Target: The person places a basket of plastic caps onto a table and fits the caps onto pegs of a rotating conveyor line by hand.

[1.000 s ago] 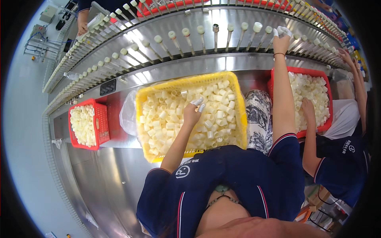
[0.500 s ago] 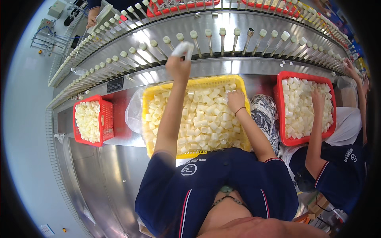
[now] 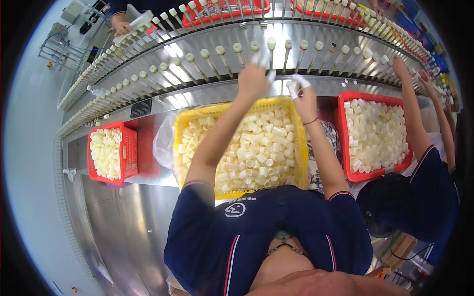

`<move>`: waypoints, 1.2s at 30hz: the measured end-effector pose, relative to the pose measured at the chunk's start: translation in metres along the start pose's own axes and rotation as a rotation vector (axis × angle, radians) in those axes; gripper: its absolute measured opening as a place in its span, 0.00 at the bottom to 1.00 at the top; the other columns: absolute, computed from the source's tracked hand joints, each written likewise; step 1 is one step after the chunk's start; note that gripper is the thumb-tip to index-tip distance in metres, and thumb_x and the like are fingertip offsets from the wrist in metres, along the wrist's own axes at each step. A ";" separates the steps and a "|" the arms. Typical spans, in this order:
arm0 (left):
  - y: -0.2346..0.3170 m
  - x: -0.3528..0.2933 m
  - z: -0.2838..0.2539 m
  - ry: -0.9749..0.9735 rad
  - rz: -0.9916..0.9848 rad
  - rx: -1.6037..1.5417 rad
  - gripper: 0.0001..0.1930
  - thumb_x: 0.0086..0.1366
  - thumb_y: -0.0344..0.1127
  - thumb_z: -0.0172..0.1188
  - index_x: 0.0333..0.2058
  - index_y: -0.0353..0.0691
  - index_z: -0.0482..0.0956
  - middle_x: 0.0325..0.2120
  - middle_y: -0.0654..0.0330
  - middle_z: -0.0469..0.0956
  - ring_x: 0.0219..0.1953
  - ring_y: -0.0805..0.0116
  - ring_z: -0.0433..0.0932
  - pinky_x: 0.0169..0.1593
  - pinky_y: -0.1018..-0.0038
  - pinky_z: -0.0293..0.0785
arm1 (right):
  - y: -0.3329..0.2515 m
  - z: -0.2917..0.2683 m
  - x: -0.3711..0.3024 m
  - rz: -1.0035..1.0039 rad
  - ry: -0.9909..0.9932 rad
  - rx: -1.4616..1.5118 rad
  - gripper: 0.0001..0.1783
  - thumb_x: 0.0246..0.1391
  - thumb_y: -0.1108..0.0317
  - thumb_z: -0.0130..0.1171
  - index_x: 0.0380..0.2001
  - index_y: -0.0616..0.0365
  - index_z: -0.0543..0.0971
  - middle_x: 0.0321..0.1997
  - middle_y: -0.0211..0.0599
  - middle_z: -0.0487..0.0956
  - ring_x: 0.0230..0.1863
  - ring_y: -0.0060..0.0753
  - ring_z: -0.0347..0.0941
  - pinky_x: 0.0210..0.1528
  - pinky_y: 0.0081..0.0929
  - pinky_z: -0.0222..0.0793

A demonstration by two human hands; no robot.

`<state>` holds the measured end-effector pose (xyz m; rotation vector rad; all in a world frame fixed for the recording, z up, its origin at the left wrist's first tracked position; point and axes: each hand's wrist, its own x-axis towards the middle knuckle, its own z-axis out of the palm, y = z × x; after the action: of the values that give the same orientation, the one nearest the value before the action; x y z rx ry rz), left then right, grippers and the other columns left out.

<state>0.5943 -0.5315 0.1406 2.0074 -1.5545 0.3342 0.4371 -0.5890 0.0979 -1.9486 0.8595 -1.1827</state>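
Observation:
My left hand [image 3: 253,81] is raised at the near row of upright metal rods and smeared by motion. White material shows at its fingertips, beside a rod topped with a cream cap [image 3: 271,43]; whether it grips anything is unclear. My right hand [image 3: 305,98] hovers past the far right corner of the yellow basket [image 3: 302,148]. Its white-covered thumb and fingers curl together in a pinch, and what lies between them is too small to make out. Under my forearms the basket is full of short cream plastic caps [image 3: 247,160].
Red baskets of similar caps stand at left [image 3: 129,153] and right [image 3: 344,143]. A black tray [image 3: 141,107] lies near the rods. A co-worker's arm [image 3: 414,113] reaches to the row at right; another person's hand [image 3: 120,25] is at far left.
My right hand has risen out of the basket of caps toward the rods. My left hand has moved right and slightly down. The near rods have shifted right; the co-worker's hand left the red basket.

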 end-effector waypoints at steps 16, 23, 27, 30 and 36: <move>0.025 -0.194 0.025 -0.490 -0.131 -0.110 0.11 0.42 0.34 0.60 0.28 0.40 0.76 0.25 0.55 0.73 0.33 0.58 0.72 0.34 0.65 0.68 | -0.052 0.058 0.139 -0.278 -0.295 -0.604 0.14 0.39 0.67 0.58 0.33 0.58 0.74 0.31 0.44 0.76 0.35 0.46 0.72 0.36 0.38 0.68; 0.023 -0.189 0.016 -0.476 -0.253 -0.204 0.10 0.42 0.30 0.57 0.28 0.39 0.76 0.26 0.52 0.72 0.31 0.55 0.72 0.34 0.65 0.71 | -0.026 0.023 0.000 -0.373 -0.402 -0.703 0.09 0.39 0.68 0.56 0.27 0.58 0.76 0.30 0.45 0.74 0.35 0.46 0.68 0.39 0.36 0.64; 0.015 -0.190 0.024 -0.598 -0.144 -0.185 0.13 0.43 0.32 0.57 0.32 0.38 0.75 0.27 0.50 0.71 0.31 0.54 0.72 0.34 0.65 0.71 | 0.032 0.045 -0.076 -0.167 -0.918 -0.779 0.11 0.37 0.71 0.53 0.30 0.57 0.76 0.23 0.45 0.73 0.34 0.45 0.70 0.34 0.38 0.67; 0.006 -0.183 0.014 -0.461 -0.347 -0.422 0.17 0.43 0.31 0.58 0.36 0.37 0.73 0.30 0.49 0.70 0.31 0.55 0.72 0.34 0.67 0.72 | 0.037 0.041 -0.093 -0.129 -0.828 -0.647 0.09 0.42 0.70 0.52 0.30 0.59 0.75 0.28 0.48 0.73 0.36 0.47 0.70 0.36 0.38 0.67; -0.039 -0.166 -0.021 -0.055 -0.520 -0.570 0.19 0.46 0.27 0.59 0.40 0.39 0.72 0.35 0.53 0.68 0.36 0.63 0.72 0.37 0.75 0.74 | 0.003 0.027 -0.080 0.031 -0.777 -0.294 0.17 0.49 0.70 0.50 0.45 0.56 0.71 0.34 0.52 0.71 0.36 0.51 0.68 0.41 0.37 0.65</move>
<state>0.5861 -0.3796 0.0601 1.8628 -0.9489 -0.3360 0.4317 -0.5199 0.0492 -2.3493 0.6472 -0.2110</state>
